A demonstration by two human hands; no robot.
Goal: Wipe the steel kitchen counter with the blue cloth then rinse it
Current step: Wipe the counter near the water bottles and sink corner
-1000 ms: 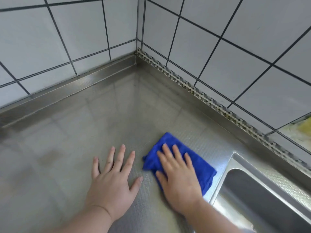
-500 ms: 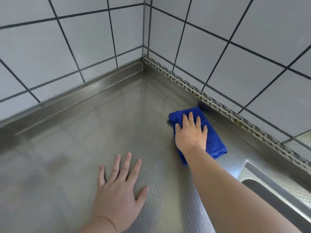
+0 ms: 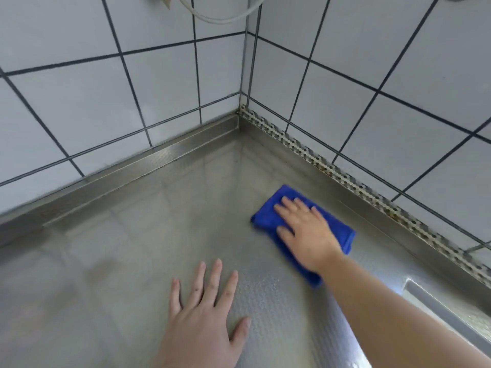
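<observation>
Steel covers the whole tabletop [image 3: 132, 261], a dull grey sheet with a fine dimpled pattern that shows best near the person's hands. It runs into a corner where two walls of pale tiles [image 3: 159, 83] with dark joints meet. A raised steel lip [image 3: 138, 166] edges the left wall, and a perforated metal strip [image 3: 342, 176] follows the foot of the right wall.

A folded blue cloth [image 3: 268, 211] lies flat on the tabletop, near the right wall but apart from the strip. The right hand [image 3: 305, 232] rests palm down on top of it, fingers straight and spread a little, pressing the cloth to the steel rather than curling round it; the grip is flat and wide. The cloth shows beyond the fingertips, on both sides of the hand and under the wrist. The bare forearm reaches in from the lower right.

The left hand [image 3: 204, 320] lies palm down on the bare steel, nearer the camera and left of the cloth, not touching it. Its fingers are straight and fanned, thumb out to the right, holding nothing.

At the lower right edge, the rim of a sink [image 3: 435, 306] is set into the tabletop. A pale cable [image 3: 212, 18] loops across the tiles at the top.
</observation>
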